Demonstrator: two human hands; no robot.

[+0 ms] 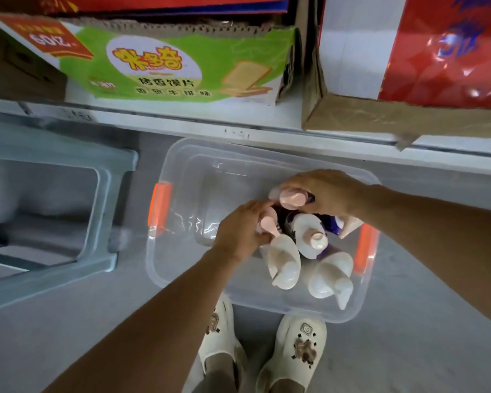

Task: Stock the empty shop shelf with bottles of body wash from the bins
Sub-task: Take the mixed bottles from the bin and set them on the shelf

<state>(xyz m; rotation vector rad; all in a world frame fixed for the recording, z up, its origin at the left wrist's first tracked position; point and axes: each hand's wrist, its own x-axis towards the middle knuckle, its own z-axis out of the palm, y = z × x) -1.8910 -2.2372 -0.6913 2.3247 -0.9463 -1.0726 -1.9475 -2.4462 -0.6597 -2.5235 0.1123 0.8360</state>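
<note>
A clear plastic bin with orange handles stands on the floor below me. Several white body wash bottles with pink pump tops stand in its right half. My left hand grips the neck of one pump bottle at the left of the group. My right hand curls round another bottle at the back of the group. Three more bottles stand untouched nearer to me. The bin's left half holds nothing.
A white shelf edge runs across above the bin, carrying a green snack carton and a red and white carton. A grey plastic stool stands at the left. My two white clogs are just behind the bin.
</note>
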